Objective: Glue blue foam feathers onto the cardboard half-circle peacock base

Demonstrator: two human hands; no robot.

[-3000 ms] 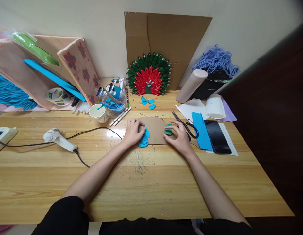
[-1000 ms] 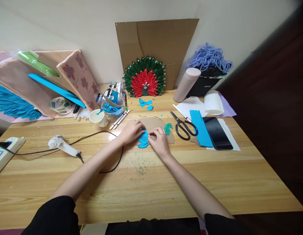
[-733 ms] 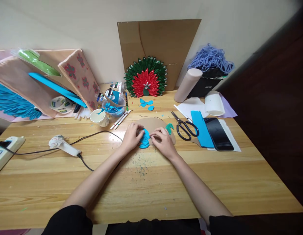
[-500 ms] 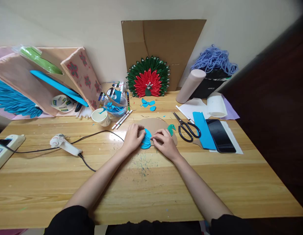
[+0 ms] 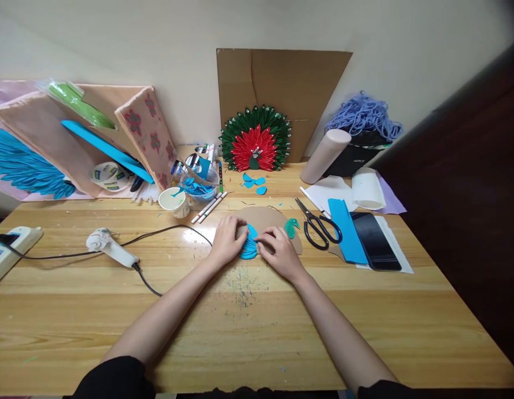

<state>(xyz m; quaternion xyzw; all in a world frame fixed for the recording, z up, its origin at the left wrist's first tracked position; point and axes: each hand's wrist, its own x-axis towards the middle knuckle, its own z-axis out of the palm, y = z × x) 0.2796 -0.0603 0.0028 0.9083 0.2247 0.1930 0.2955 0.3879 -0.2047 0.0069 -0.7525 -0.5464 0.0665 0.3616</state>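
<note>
On the wooden table lies a rounded piece of brown cardboard [image 5: 259, 214] with overlapping blue paper petals [image 5: 249, 250] at its front middle. My left hand [image 5: 229, 240] rests on the cardboard's left side, its bent fingers and thumb pressing on the left edge of the petals. From the other side, my right hand [image 5: 281, 254] has thumb and fingertips closed in a pinch at the petals' right edge. What lies between those fingertips is too small to make out. A green bird-head cutout [image 5: 290, 228] sits on the cardboard's right part, just beyond my right hand.
Black-handled scissors [image 5: 319, 226], a blue strip [image 5: 347, 233] and a phone [image 5: 377, 241] lie to the right. Loose petals [image 5: 260, 190] are behind the cardboard. A paper cup [image 5: 174, 203] and a corded white glue gun [image 5: 112, 247] stand left. A red-green peacock [image 5: 255, 144] leans at the back.
The whole scene sits slightly lower in view as the head tilts. Both hands stay at the blue petals, with only slight finger movement.
</note>
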